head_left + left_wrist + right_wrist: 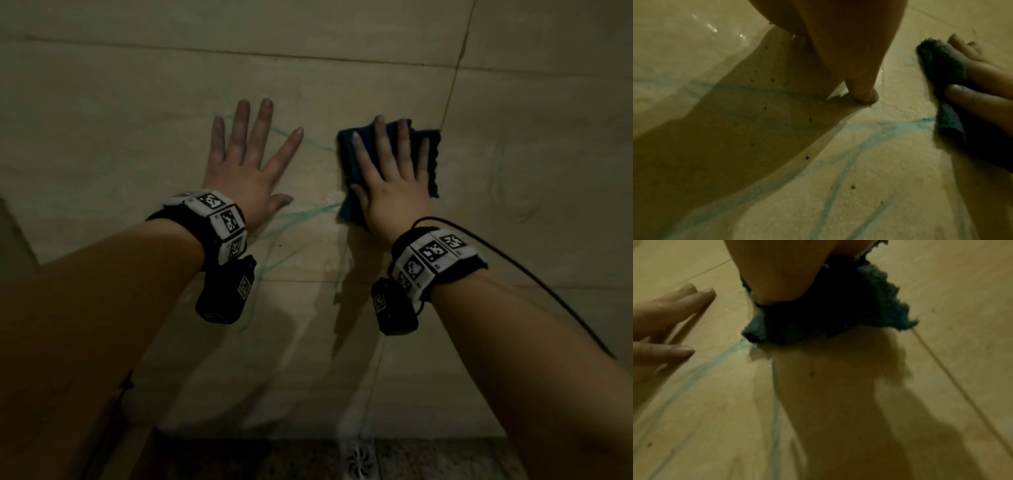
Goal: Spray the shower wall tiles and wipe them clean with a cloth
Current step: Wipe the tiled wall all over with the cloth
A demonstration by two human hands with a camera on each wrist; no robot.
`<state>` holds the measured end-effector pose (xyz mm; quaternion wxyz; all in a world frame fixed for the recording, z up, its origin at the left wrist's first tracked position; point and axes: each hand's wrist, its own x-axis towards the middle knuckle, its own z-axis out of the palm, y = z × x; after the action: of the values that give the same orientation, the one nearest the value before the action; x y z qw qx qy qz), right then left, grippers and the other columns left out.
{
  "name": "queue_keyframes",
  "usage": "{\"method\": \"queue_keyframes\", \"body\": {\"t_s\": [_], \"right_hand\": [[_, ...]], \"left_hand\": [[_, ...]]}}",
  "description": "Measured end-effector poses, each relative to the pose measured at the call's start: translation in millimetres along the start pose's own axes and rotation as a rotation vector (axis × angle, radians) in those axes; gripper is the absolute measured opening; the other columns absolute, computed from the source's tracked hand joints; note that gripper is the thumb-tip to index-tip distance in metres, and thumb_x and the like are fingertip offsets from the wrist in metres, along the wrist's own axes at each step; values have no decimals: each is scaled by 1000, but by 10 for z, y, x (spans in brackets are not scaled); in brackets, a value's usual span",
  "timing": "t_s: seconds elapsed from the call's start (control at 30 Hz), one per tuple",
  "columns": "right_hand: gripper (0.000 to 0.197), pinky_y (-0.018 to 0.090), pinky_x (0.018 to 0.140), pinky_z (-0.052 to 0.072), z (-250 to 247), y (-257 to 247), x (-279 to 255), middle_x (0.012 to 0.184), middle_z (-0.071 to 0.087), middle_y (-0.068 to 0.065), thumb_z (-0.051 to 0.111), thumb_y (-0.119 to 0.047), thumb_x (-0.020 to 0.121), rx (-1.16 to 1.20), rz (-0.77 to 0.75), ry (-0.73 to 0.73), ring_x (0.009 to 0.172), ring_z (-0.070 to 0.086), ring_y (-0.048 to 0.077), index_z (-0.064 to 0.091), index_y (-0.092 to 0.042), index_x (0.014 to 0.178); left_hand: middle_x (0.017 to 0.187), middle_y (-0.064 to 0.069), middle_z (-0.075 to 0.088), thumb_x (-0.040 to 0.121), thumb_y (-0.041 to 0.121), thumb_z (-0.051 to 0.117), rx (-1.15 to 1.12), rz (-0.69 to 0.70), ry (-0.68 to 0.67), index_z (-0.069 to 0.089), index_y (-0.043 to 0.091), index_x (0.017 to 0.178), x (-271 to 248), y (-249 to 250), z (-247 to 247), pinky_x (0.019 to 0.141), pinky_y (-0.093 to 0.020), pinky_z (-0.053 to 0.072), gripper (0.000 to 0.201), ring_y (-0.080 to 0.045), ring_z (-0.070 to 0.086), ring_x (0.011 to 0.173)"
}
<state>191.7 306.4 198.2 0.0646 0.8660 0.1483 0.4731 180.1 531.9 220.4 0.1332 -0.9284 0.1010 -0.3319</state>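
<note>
I'm pressing the folded dark blue cloth flat-fingered with my right hand against the beige wall tiles, wiping teal streaks; my left hand, spread and grasping nothing, is bracing me.

No legible text, brand, number or sign on any surface. The only markings are black-and-white square code patterns on the wristbands, behind each hand, and on the black units hanging under the wrists; these carry no readable characters.

Dim light, dark speckled floor with round drain.
</note>
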Motion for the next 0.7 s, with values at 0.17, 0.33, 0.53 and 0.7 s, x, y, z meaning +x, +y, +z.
{"method": "queue_keyframes", "body": {"t_s": [0.17,0.33,0.53,0.7], "right_hand": [[63,52,112,1,233,-152,-126,153,23,17,39,-40,94,-29,45,105,140,18,41,20,-16,149],[61,52,112,2,389,-197,-321,152,27,17,38,-41,94,-42,-35,155,138,14,37,20,-16,147],[60,45,113,-8,505,-249,-545,152,26,12,34,-42,93,-14,-87,88,139,13,31,21,-19,147],[61,47,112,-7,436,-176,-405,152,27,11,36,-41,91,-8,-105,136,139,13,31,21,-22,147]], "left_hand": [[150,-16,-33,89,64,34,-6,40,52,-42,32,131,1,-42,104,109,-57,-14,92,-41,-24,139],[152,-16,-28,89,63,38,-17,65,90,-41,32,133,-7,-59,120,109,-57,-13,95,-41,-20,140],[149,-14,-34,90,63,34,-24,40,64,-46,33,128,-7,-48,132,108,-56,-16,92,-39,-26,138],[147,-13,-37,90,63,30,-7,39,65,-45,33,128,-10,-44,148,108,-56,-16,90,-39,-26,138]]}}
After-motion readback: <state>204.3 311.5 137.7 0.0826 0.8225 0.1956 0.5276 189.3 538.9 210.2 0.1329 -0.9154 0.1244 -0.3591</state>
